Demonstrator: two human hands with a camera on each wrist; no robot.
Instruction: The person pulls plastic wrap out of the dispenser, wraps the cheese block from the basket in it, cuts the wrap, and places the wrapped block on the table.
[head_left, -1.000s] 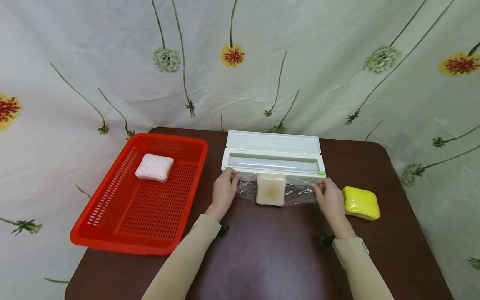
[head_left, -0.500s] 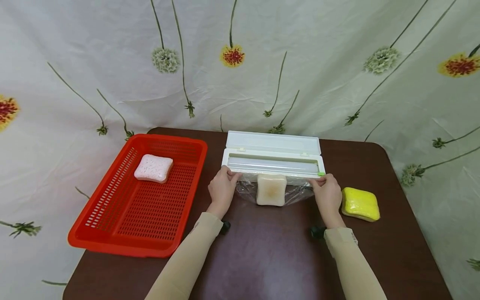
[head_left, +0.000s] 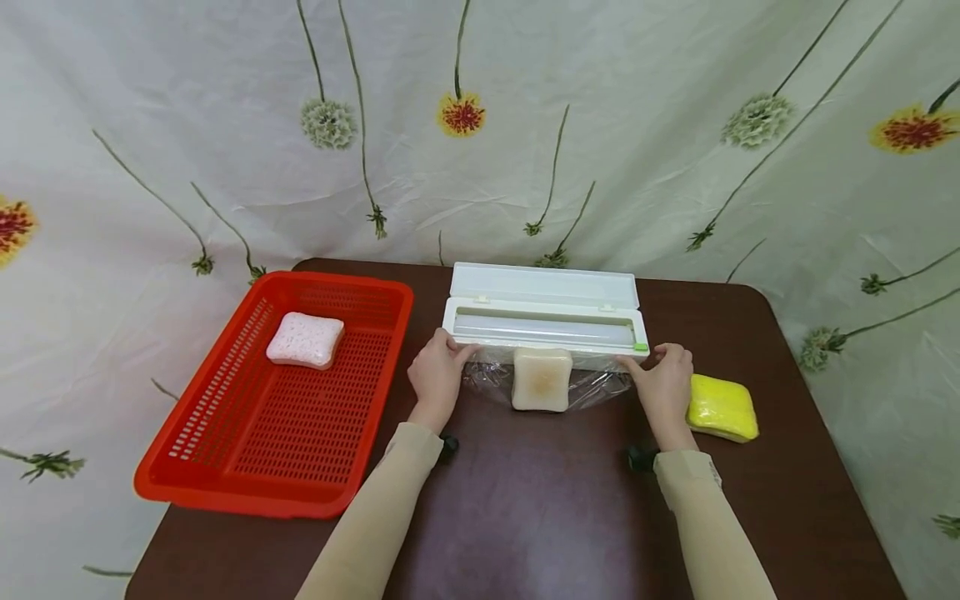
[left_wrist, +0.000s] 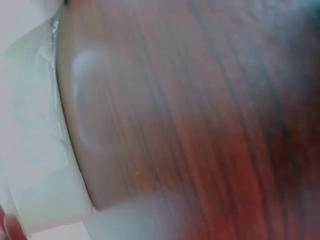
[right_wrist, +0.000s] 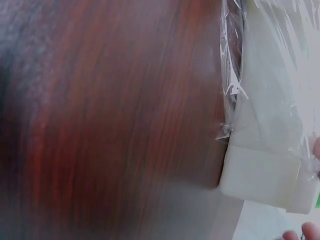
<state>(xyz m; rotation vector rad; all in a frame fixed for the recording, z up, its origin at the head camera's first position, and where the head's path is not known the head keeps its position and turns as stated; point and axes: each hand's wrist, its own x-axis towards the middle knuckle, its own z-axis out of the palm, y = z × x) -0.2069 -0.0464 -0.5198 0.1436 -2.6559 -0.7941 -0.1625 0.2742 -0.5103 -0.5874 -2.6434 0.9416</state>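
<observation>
Lying between both hands point(head_left: 437, 373) point(head_left: 663, 387): toast-shaped block point(head_left: 542, 380), before white film dispenser point(head_left: 546, 307).

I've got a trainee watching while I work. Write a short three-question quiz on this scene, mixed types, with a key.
1. Which is nearer the yellow block: the left hand or the right hand?
2. True or false: the lid of the white dispenser, behind the toast-shaped block, stands open.
3. Fill in: the pinkish-white block lies inside the ____.

Key:
1. The right hand.
2. True.
3. Red basket.
</observation>
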